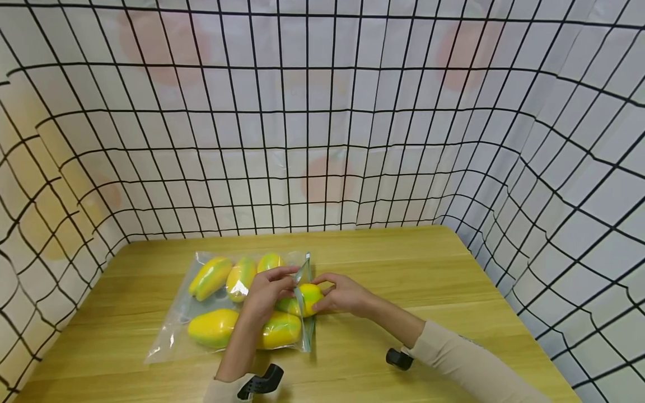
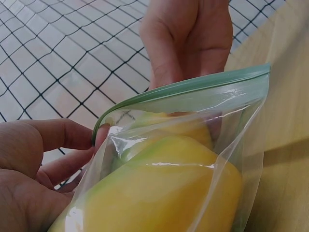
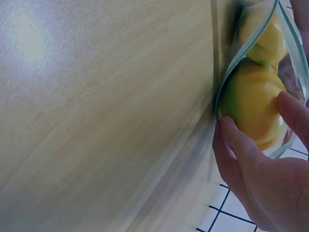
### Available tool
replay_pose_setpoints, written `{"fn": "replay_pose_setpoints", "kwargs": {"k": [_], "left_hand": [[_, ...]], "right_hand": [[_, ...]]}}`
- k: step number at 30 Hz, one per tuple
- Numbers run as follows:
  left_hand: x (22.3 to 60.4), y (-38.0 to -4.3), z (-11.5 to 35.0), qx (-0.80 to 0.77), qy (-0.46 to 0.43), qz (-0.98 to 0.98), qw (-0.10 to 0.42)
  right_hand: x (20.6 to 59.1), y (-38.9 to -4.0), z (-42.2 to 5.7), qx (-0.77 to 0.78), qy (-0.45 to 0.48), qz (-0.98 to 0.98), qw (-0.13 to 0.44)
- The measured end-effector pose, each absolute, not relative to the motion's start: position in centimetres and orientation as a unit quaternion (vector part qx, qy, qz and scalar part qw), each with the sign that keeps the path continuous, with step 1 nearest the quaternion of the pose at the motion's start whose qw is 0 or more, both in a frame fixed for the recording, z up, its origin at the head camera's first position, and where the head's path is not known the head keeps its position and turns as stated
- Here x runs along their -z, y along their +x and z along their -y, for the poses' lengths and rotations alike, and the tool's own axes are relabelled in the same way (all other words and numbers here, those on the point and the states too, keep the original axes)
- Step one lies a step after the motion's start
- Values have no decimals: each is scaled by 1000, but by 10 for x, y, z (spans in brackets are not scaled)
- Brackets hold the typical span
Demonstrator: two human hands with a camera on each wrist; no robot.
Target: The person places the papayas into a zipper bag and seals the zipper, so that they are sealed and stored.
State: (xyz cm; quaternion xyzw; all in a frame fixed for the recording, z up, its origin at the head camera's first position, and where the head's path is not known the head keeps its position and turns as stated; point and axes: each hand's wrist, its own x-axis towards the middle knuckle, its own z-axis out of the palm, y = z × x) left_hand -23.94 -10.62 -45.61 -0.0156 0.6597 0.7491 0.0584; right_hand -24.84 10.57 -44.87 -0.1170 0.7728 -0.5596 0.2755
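A clear zip bag (image 1: 173,334) with a green zip strip lies on the table, holding several yellow-green papayas (image 1: 211,278). At its open mouth, my right hand (image 1: 347,295) grips one more papaya (image 1: 312,298), partly inside the bag. Thumb and fingers lie on either side of that papaya (image 3: 253,104) in the right wrist view. My left hand (image 1: 264,294) pinches the bag's rim near the zip strip; in the left wrist view its fingers hold the green edge (image 2: 159,92). The left hand and forearm cover part of the bag.
The bag lies on a wood-grain table (image 1: 403,263). Black grid netting (image 1: 322,148) stands along the back and both sides, before pale cloth. A black wrist mount (image 1: 267,380) is on the left arm and another black mount (image 1: 399,359) on the right.
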Motion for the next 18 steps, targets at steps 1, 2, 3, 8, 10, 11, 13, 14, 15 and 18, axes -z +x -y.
{"fn": "replay_pose_setpoints", "kwargs": {"k": [1, 2, 3, 8, 10, 11, 13, 14, 15, 18], "left_hand": [[456, -239, 106, -749, -16, -660, 58], [456, -239, 106, -749, -16, -660, 57], [456, -239, 106, -749, -15, -660, 57], [456, -239, 106, -751, -15, -658, 56], [456, -239, 106, -751, -15, -658, 55], [456, -239, 106, -751, -16, -658, 55], [455, -239, 106, -751, -18, -658, 55], [455, -239, 106, -751, -19, -658, 55], [455, -239, 106, -751, -20, -658, 55], [453, -239, 107, -750, -22, -659, 54]], "right_hand": [[449, -249, -106, 558, -116, -774, 274], [450, -249, -106, 558, -116, -775, 272], [450, -249, -106, 558, -115, -776, 270], [451, -250, -106, 555, -119, -782, 259], [451, -250, -105, 554, -118, -783, 256], [452, -250, -105, 555, -118, -784, 254], [452, -250, -104, 554, -118, -785, 250], [452, -250, -104, 554, -119, -786, 248], [452, -250, -104, 553, -121, -787, 246], [453, -250, -102, 553, -127, -789, 237]]}}
